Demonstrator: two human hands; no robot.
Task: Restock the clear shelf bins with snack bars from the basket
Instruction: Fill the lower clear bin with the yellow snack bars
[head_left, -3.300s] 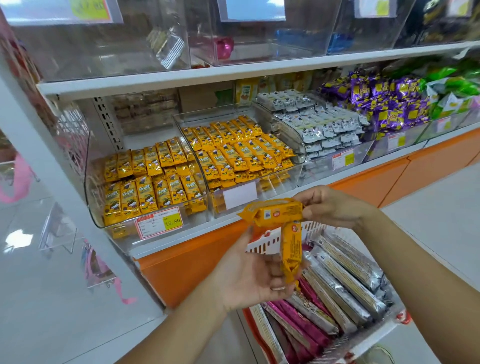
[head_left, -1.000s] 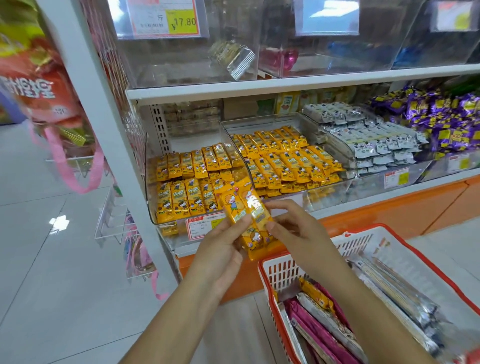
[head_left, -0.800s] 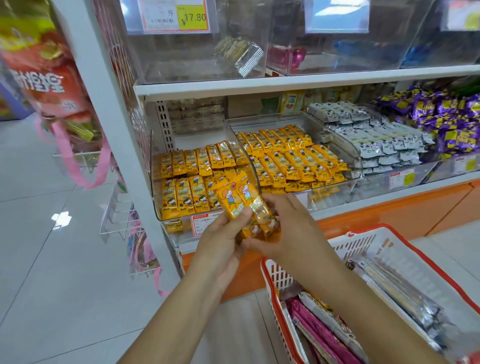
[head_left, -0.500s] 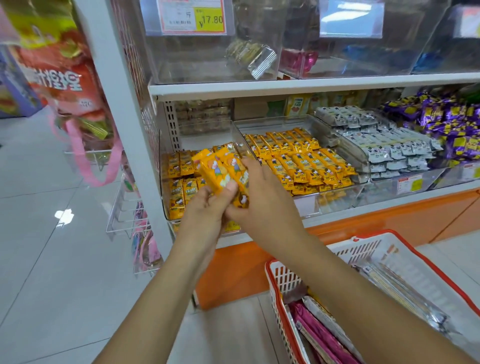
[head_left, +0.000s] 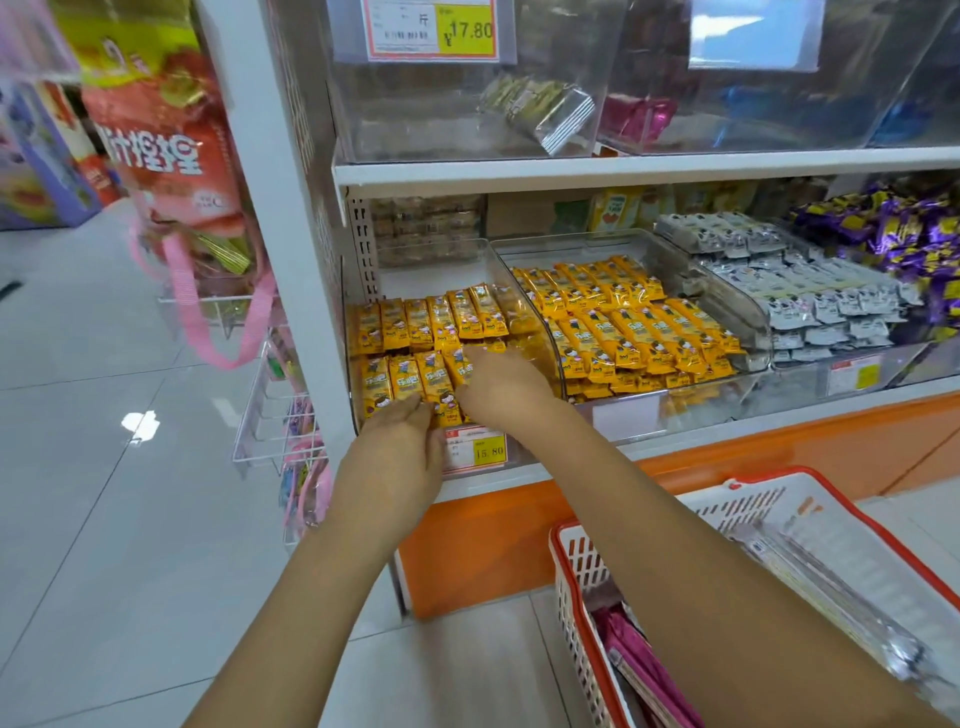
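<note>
Centre frame: left hand, fingers straight, against front snack bars in clear bin; right hand flat atop them; basket lower right.

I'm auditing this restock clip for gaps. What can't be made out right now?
Head view:
- Right hand grip: its back hides the palm side, over the yellow bars.
- Basket contents: covered by the right forearm, cut by the frame edge.
- Price tag small print: too small, left hand covers its edge.
- Upper bins: glare blurs contents.
</note>
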